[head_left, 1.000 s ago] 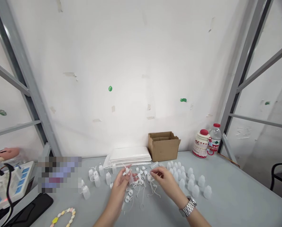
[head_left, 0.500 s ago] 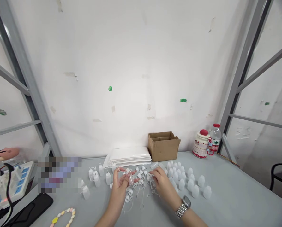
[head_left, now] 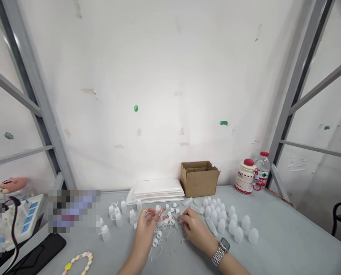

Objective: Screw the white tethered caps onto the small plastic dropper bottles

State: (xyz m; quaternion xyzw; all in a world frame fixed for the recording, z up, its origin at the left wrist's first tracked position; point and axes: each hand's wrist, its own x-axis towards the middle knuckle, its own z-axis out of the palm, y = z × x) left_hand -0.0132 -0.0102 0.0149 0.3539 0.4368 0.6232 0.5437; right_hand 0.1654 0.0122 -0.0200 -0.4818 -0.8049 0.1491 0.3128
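Observation:
My left hand (head_left: 145, 227) is closed around a small translucent plastic bottle (head_left: 158, 215), mostly hidden by the fingers. Facing it, my right hand (head_left: 193, 228) has its fingertips pinched together at the right edge of a loose heap of white caps with thin straps (head_left: 170, 221); what they pinch is too small to make out. Left of the heap, several small bottles with caps fitted (head_left: 118, 218) stand upright. On the right, several uncapped-looking frosted bottles (head_left: 222, 226) stand in a cluster, and a few lie on their sides (head_left: 211, 225) by my right hand.
A stack of white sheets (head_left: 155, 190) and an open cardboard box (head_left: 200, 181) stand against the wall. At the back right are a red-lidded jar (head_left: 244, 178) and a clear drink bottle (head_left: 262, 168). A phone (head_left: 40, 254), a bead bracelet (head_left: 87, 256) and a power strip (head_left: 29, 217) lie at left.
My left hand has turned, so its fingers now cover more of the small bottle. My right fingertips have drawn closer together at the caps. The whole view has shifted slightly.

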